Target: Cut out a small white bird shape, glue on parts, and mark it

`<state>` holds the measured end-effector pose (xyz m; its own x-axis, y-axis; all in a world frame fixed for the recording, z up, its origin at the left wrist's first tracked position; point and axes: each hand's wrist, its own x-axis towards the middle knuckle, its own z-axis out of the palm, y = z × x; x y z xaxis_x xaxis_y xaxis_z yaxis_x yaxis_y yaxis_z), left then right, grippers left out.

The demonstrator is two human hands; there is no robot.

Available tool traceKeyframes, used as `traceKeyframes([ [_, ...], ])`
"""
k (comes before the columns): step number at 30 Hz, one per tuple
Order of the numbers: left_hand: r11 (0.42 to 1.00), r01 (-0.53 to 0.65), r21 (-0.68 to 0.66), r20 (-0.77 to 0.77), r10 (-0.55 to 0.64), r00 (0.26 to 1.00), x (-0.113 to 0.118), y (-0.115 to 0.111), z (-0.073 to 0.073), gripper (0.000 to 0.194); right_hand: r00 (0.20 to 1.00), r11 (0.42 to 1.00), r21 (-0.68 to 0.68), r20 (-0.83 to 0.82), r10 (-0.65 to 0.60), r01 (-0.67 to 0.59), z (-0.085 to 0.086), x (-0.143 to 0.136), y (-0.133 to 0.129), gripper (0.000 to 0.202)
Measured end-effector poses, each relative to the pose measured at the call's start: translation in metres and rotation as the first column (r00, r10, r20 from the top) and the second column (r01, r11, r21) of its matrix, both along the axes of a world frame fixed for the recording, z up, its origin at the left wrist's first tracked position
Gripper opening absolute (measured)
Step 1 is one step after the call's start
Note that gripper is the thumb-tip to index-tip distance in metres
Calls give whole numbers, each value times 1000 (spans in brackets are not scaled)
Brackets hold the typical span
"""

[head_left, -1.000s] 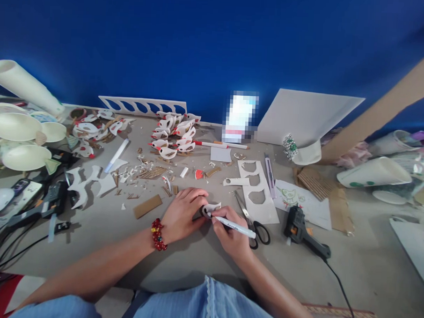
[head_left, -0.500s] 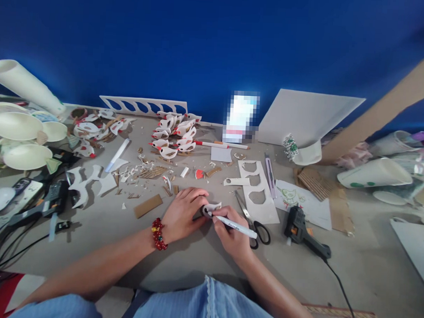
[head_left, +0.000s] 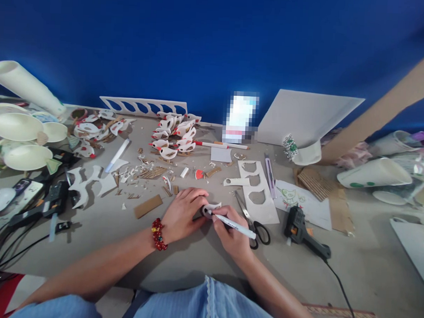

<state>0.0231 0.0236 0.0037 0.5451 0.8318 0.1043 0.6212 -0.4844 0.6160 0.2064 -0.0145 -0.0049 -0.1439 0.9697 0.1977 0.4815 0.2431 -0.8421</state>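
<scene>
A small white bird cutout [head_left: 215, 206] with a dark mark lies on the table between my hands. My left hand [head_left: 186, 212], with a red bead bracelet at the wrist, has its thumb and fingers closed on the cutout's left side. In my right hand [head_left: 231, 235] is a white marker pen [head_left: 239, 227], gripped like a writing tool, its tip end at the cutout. The fingers partly cover the cutout. Scissors [head_left: 246, 212] with black handles lie just right of my right hand.
Finished-looking white birds [head_left: 168, 152] with red beaks cluster at the back. Cardboard scraps [head_left: 151, 172] litter the left middle. A cut-out white sheet [head_left: 266, 206], a purple cutter [head_left: 269, 173] and a glue gun [head_left: 303, 233] lie right. Cables and cups stand at the sides.
The marker pen in my right hand has tilted and shifted very slightly at the bird cutout. My left hand stays in place.
</scene>
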Motion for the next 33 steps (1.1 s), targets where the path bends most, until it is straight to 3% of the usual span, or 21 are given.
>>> traceKeyframes([
  [18,1000,1,4,-10,-1,1000,-1,0,-3,20,1000,999,-42,-2,3,-3,-3,2,0,7],
  [21,1000,0,8,-10,0,1000,-1,0,-3,20,999,999,-45,-34,4,-5,-3,3,-1,7],
  [24,1000,-3,15,-5,3,1000,-1,0,-4,18,985,998,-69,-174,-15,3,-6,5,-6,7],
  [29,1000,-14,28,34,13,999,0,-1,-3,17,856,984,-132,-487,-173,123,-7,8,-10,9],
  [31,999,-20,31,71,18,997,-1,-1,-3,18,847,970,-122,-474,-242,208,-4,9,-7,14],
  [33,999,-21,26,126,18,992,-2,-2,-2,23,889,962,-76,-370,-271,261,0,9,-3,19],
])
